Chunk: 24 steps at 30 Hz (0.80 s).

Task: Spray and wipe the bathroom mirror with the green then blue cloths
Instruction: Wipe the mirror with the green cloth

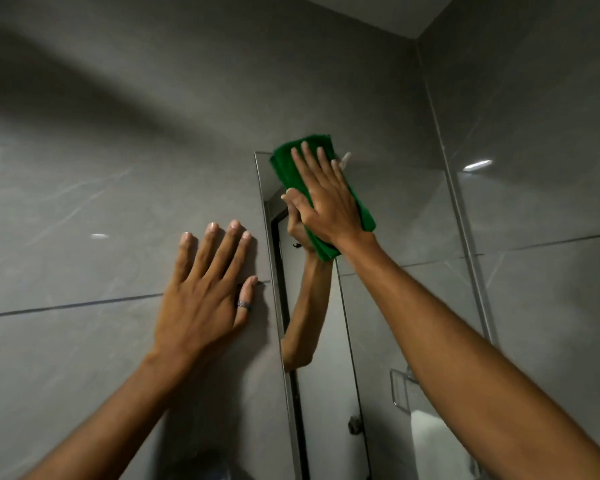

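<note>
Mirror [388, 209]: tall glass panel on the grey tiled wall [84, 202], its top left corner partly covered by the cloth.
Green cloth [286, 164]: folded, flat on the glass at the top edge, under the right palm; it sticks out above the fingertips and below the wrist.
Right hand [326, 199]: grip spread flat, fingers apart, pressing on the cloth, not closed around it.
Left hand [205, 289]: grip apart, palm flat on the wall just left of the mirror; ring [244, 304] on the thumb.
Reflection: arm and cloth seen in the glass.
</note>
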Each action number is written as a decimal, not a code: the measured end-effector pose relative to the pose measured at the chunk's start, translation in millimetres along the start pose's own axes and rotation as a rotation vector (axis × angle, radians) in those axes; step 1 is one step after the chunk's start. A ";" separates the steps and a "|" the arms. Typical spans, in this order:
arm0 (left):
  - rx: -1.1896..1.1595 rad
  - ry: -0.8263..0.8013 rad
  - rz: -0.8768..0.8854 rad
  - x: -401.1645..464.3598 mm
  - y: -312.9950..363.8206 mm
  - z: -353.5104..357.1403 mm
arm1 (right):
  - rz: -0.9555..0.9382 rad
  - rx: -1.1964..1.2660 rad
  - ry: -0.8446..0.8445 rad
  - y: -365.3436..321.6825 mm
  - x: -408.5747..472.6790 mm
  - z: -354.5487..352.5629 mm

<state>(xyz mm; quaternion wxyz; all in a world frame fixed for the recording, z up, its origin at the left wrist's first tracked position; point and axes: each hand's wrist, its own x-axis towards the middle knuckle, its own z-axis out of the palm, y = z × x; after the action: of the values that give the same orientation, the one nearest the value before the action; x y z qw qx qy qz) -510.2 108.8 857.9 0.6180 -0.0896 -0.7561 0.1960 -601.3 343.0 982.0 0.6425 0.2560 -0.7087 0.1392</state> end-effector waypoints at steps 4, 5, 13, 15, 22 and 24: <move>-0.037 0.021 0.000 -19.3 0.2 0.2 | -0.075 0.117 0.002 -22.0 -41.7 -0.5; -0.038 0.033 0.013 -25.8 -0.6 0.3 | -0.110 0.130 -0.004 -26.4 -58.2 1.0; -0.155 -0.022 0.075 -71.1 -7.6 -15.6 | 0.115 0.640 -0.149 -93.2 -232.5 -0.6; -0.204 -0.127 0.092 -84.6 -11.0 -24.1 | 0.595 1.077 -0.116 -122.0 -262.1 -8.4; -0.997 -0.372 -0.263 -150.1 -12.6 -84.4 | 1.453 1.818 -0.019 -197.6 -314.2 -88.1; -1.137 -0.305 -0.427 -190.5 2.8 -110.6 | 1.505 1.926 -0.024 -225.3 -334.0 -109.7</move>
<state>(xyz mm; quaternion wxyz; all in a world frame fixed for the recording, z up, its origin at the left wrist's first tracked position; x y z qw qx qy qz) -361.3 59.9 703.0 0.3844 -0.2222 -0.8231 -0.3541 -372.8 275.1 639.3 -0.0572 0.1545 -0.2932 0.9418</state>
